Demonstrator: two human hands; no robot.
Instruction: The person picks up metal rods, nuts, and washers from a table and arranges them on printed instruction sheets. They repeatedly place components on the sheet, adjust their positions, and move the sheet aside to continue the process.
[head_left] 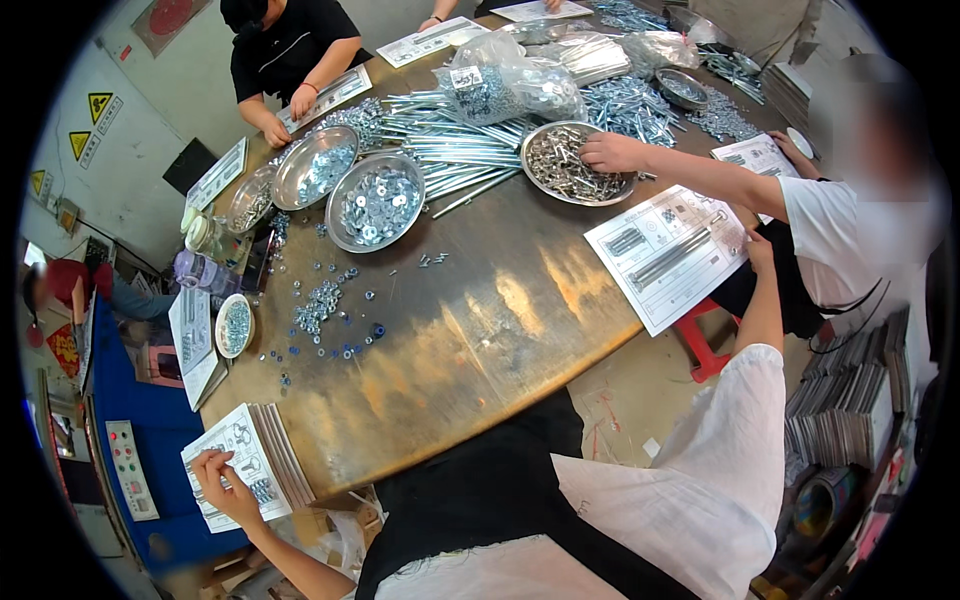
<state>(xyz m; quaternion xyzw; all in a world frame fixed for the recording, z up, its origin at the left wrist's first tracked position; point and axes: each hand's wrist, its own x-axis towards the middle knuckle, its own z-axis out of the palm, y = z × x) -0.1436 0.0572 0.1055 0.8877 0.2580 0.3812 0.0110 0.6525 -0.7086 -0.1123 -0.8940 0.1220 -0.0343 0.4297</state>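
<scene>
My left hand (228,488) is over a stack of printed cards (282,455) at the table's lower left corner. Its fingers are bent but apart, and I make out nothing between them. On the right, my right hand (760,247) grips the edge of a large printed card (665,255) with pictures of rods and small parts. This card juts past the table edge. Beyond it, a co-worker's hand (612,152) reaches into a metal bowl of bolts (565,165). That person's other hand (795,155) is by a smaller card (757,155).
Metal bowls of washers (380,207) and small parts (318,168) stand near long metal rods (455,150) and a clear bag of hardware (510,85). Loose nuts (318,308) lie left of centre. A white dish (235,327) sits at the left edge. Another person (300,60) works across the table (480,300).
</scene>
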